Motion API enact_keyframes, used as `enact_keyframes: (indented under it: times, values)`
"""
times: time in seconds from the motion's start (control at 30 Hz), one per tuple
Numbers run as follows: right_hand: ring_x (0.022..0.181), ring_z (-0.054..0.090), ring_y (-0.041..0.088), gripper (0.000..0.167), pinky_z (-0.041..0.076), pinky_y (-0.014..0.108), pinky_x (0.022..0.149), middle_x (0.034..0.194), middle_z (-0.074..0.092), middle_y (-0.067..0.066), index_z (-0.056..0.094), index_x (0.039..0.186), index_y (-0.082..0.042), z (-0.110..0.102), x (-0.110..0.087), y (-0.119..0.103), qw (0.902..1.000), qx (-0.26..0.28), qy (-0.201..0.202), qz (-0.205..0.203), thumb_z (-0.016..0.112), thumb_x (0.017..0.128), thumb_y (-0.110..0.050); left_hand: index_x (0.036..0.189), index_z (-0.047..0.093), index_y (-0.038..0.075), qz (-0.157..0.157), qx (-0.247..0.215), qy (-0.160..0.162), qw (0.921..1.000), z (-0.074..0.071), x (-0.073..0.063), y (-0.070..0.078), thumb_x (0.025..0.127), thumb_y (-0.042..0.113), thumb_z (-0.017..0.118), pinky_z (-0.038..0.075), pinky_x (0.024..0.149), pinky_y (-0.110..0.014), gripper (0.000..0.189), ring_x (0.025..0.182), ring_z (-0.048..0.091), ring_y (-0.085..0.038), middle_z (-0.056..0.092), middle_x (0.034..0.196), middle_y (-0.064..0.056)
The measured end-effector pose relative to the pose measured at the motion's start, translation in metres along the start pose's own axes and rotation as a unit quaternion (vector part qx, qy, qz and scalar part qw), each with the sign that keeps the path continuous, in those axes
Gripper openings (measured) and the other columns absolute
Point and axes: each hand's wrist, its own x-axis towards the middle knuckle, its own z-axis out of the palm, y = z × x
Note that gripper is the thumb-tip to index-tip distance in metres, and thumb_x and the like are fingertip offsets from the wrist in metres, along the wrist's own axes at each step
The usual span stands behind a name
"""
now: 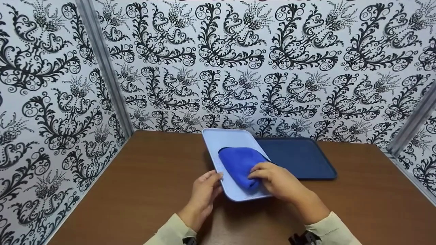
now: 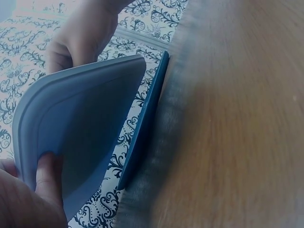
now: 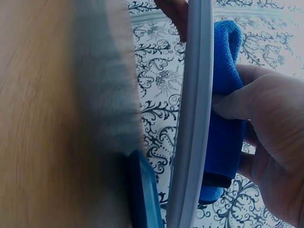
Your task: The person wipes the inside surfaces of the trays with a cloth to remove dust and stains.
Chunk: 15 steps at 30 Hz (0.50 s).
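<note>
Above the counter [image 1: 119,190], the light-blue tray [image 1: 226,137], probably stiff and best held by its rim, is being gripped by the left hand [image 1: 202,192] and carrying the blue microfiber cloth [image 1: 238,163], likely soft, light and best gathered through its folds, which the right hand [image 1: 277,180] is pinching.

The light-blue tray [image 1: 224,137] hides the navy tray [image 1: 298,158]'s left end; the surface [image 1: 136,177]'s near edge is cut off.
</note>
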Motion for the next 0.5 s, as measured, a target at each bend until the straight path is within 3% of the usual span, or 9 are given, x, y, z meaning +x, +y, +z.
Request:
enact_keyframes:
  times: [0.23, 0.5]
  values:
    - [0.109, 0.070, 0.020, 0.040, 0.059, 0.040, 0.094, 0.114, 0.073, -0.004, 0.081, 0.109, -0.024, -0.0018, -0.0009, 0.0024, 0.9985, -0.015, -0.021, 0.049, 0.063, 0.089, 0.006, 0.133, 0.058, -0.013, 0.003, -0.001, 0.012, 0.9999, -0.0001, 0.0003, 0.0002, 0.097, 0.014, 0.065, 0.060, 0.080, -0.025, 0.046, 0.087, 0.070, -0.010, 0.075, 0.094, -0.001]
    - [0.108, 0.070, 0.015, 0.038, 0.060, 0.039, 0.087, 0.112, 0.072, -0.010, 0.080, 0.112, -0.028, -0.0047, 0.0003, -0.0047, 0.9963, -0.045, -0.034, 0.065, 0.065, 0.092, 0.001, 0.135, 0.055, -0.013, 0.001, -0.011, 0.025, 0.9996, -0.0002, 0.0018, -0.0002, 0.097, 0.014, 0.064, 0.059, 0.079, -0.024, 0.047, 0.087, 0.069, -0.009, 0.074, 0.093, 0.001]
